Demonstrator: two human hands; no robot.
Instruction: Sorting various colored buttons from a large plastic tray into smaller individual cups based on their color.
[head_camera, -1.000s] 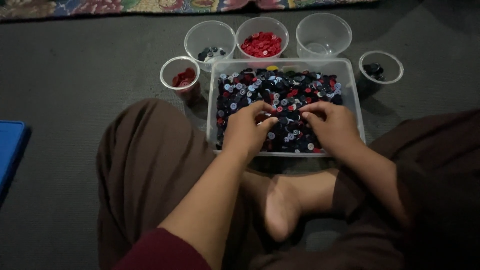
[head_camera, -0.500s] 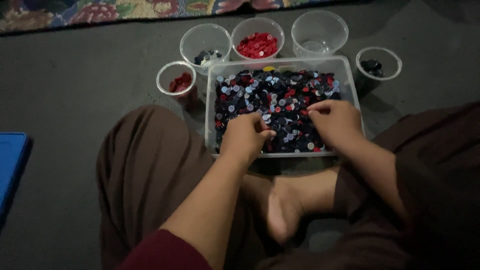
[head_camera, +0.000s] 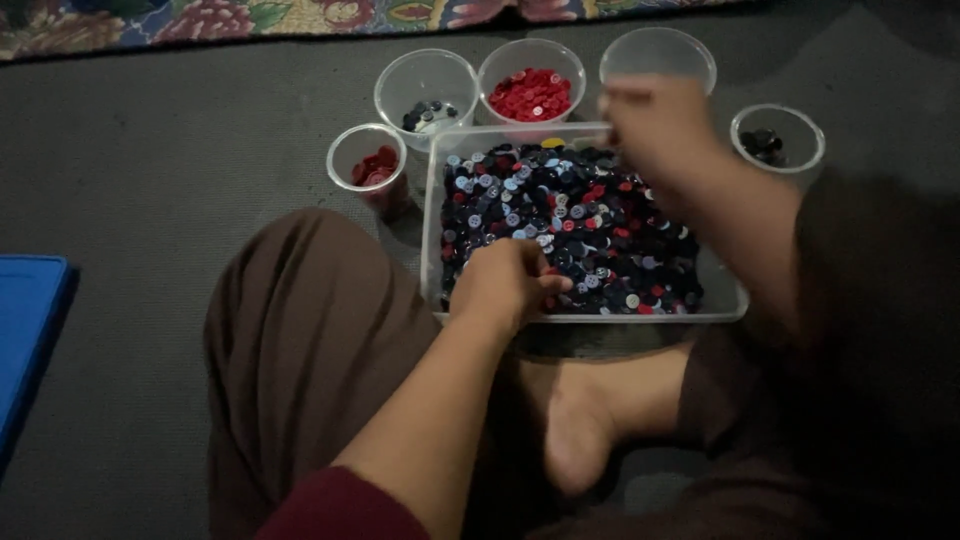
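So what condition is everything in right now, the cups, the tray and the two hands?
Clear tray: filled with mixed buttons.
Cup with bright red buttons: partly filled.
Cup with dark and pale buttons: few inside.
Small cup with dark red buttons: partly filled.
Small cup with black buttons: few inside.
Far clear cup: looks empty.
Left hand: resting on buttons.
Right hand: raised, blurred.

A dark grey carpeted floor (head_camera: 180, 190) carries a clear rectangular plastic tray (head_camera: 433, 215) of mixed buttons, five clear round plastic cups (head_camera: 427, 88) behind and beside it, a flat blue mat (head_camera: 25, 320) at left, and a floral patterned rug (head_camera: 200, 18) along the far edge.
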